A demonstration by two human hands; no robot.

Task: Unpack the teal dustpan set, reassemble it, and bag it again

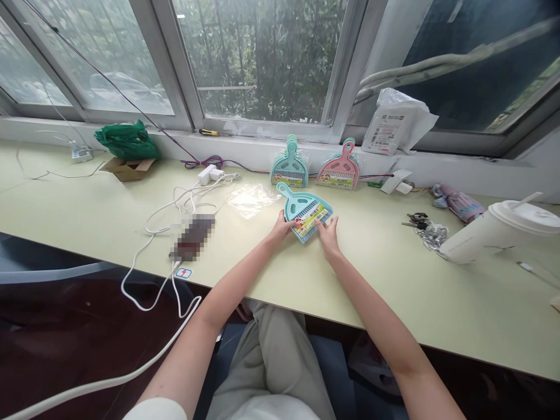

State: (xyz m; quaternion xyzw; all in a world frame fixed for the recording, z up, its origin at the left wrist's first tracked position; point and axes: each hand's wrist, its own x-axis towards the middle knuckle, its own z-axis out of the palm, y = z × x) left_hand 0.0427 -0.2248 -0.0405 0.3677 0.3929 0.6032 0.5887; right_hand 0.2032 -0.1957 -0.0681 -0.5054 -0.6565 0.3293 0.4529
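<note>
A mint-green mini dustpan and brush set (299,204) with a printed label is held tilted above the table. My left hand (282,226) grips its lower left side, and my right hand (329,235) is closed on its lower right edge, thumb on the label. Behind it, several similar mint-green sets (289,166) lean upright in wrapping against the sill. Beside those stand pink dustpan and brush sets (340,169), also wrapped. A clear plastic bag (252,199) lies flat on the table, left of the held set.
White cables and a charger (210,174) run along the left, by a pixelated phone-like object (192,238). A green bag (128,140) sits on a cardboard box (130,169). At right are keys (417,220), a white lidded cup (494,233) and a white plastic bag (394,125).
</note>
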